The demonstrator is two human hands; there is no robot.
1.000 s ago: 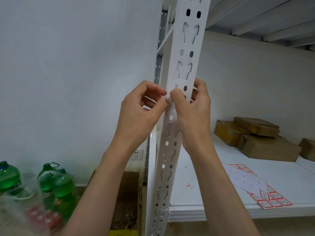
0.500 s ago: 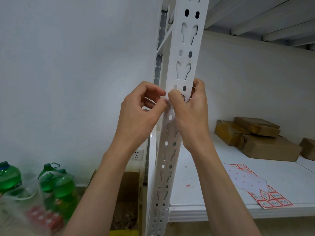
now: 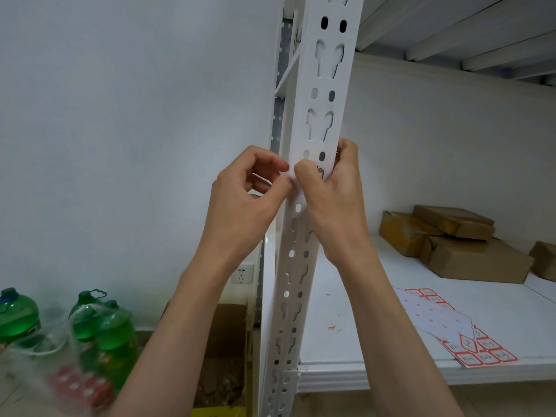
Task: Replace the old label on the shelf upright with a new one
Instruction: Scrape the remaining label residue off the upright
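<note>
White metal shelf upright [image 3: 319, 121] stands between both hands. The left hand [image 3: 240, 203] has curled fingers, thumb and forefinger pinching at the upright's left edge. The right hand [image 3: 334, 200] wraps around the upright, thumb pressing on its front. A label [image 3: 319, 169] there is mostly hidden, perhaps with dark marks.

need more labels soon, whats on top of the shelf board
On the shelf board: a label sheet overhanging the front edge, brown boxes, red scraps. Arms hide part.
</note>
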